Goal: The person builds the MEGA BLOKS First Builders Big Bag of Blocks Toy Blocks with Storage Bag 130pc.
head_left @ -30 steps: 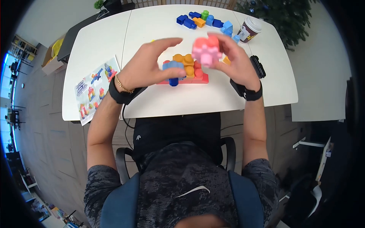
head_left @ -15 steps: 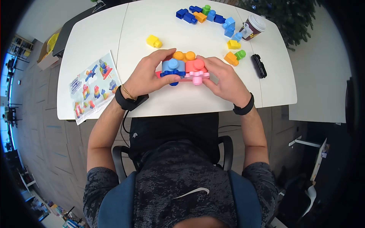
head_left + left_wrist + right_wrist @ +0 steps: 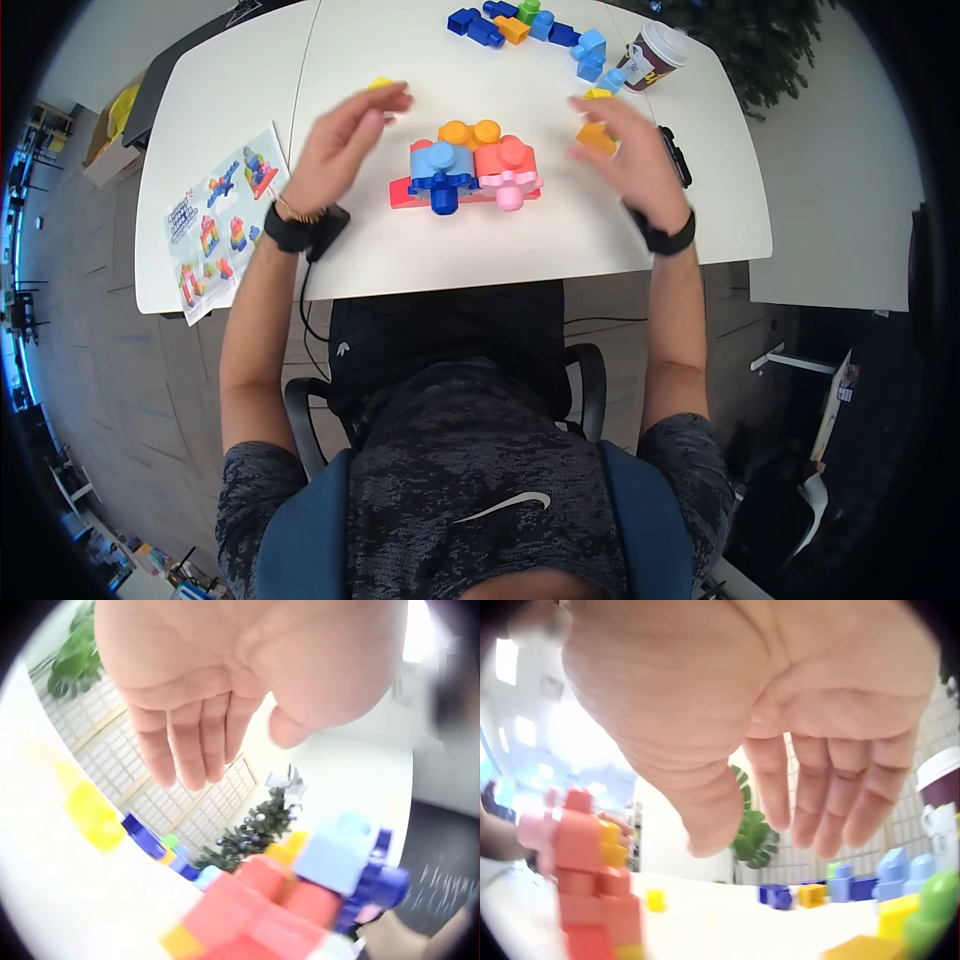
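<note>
A block build stands upright on the table, its light blue block [image 3: 441,158] and dark blue gear piece [image 3: 444,192] at the left, a red block [image 3: 505,156] with a pink gear piece [image 3: 511,190] at the right, orange blocks [image 3: 470,134] behind and a red base [image 3: 402,194] below. My left hand [image 3: 338,150] is raised to its left, fingers relaxed, holding nothing; the left wrist view shows the empty palm [image 3: 247,660]. To the right of the build hovers my right hand [image 3: 640,165], fingers loose and empty, also seen as a bare palm [image 3: 765,697] in the right wrist view.
Dark blue blocks [image 3: 485,33], a green one [image 3: 528,11] and light blue ones [image 3: 590,66] lie at the back. A lidded cup [image 3: 652,57] stands back right, near a black object [image 3: 676,158]. A yellow block [image 3: 381,83] is behind my left hand. A printed sheet [image 3: 222,225] lies left.
The red block with the pink gear piece, brought over by my right hand, now sits beside the light blue block. Both hands have let go of the build and moved apart.
</note>
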`<state>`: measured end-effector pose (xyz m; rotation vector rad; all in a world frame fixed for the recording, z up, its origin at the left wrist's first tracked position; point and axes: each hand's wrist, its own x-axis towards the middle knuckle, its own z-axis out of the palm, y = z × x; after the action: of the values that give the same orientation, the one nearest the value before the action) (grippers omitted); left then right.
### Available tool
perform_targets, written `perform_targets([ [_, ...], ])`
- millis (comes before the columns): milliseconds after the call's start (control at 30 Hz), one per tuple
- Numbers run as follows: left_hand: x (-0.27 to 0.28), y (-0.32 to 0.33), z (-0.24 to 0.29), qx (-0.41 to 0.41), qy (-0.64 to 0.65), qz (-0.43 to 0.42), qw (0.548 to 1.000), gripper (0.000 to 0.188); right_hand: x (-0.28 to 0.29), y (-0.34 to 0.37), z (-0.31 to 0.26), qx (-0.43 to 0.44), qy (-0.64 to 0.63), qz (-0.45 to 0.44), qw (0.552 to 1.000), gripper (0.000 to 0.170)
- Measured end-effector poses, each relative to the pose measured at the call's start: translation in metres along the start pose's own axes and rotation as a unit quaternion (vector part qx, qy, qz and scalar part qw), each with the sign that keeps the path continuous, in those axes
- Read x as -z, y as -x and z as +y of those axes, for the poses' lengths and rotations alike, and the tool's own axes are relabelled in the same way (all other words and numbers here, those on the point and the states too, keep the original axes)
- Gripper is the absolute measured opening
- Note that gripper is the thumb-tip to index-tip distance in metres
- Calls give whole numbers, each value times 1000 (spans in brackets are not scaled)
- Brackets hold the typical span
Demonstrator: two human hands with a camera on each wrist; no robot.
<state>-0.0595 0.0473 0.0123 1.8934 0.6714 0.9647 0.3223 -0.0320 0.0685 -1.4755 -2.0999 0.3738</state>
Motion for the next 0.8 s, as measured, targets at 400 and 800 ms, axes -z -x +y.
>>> perform_targets([
  [400, 27, -37, -39, 6, -409, -68, 910, 41, -18, -55, 84, -119, 200, -46, 971, 48],
  [800, -3, -39, -21, 40, -464, -35, 884, 25, -67, -178, 88, 85, 204, 15, 975, 47],
])
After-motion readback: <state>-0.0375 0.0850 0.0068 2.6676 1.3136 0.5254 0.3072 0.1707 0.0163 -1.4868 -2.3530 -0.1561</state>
